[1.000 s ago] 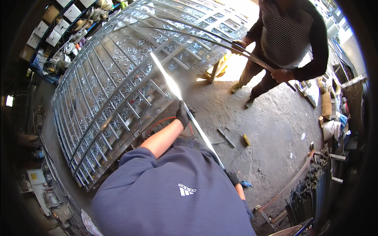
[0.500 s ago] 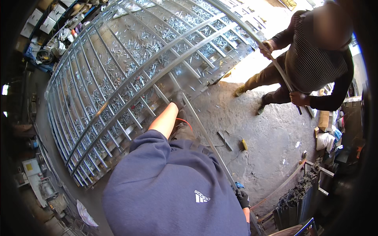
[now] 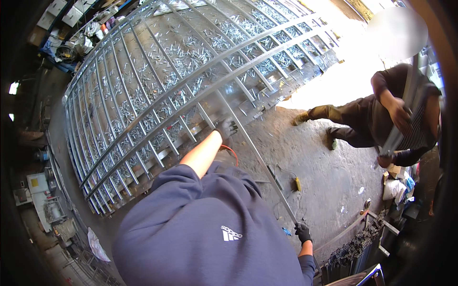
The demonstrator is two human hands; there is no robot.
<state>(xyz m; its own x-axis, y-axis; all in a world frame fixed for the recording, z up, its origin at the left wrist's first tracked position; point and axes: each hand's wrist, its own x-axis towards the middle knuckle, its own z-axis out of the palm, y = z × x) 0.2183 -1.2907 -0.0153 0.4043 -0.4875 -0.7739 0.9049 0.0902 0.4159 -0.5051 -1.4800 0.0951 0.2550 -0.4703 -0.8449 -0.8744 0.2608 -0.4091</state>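
Lengthwise, metal bar [image 3: 260, 159] between gloved hands

A long metal bar [image 3: 260, 157] lies across the floor [image 3: 329, 171], right of the grille [image 3: 181, 76].

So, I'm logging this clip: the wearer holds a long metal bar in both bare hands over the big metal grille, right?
Not bare: the head view shows dark gloves on both the left hand and the right hand. The rest stands: they hold the long metal bar, its far end over the metal grille.
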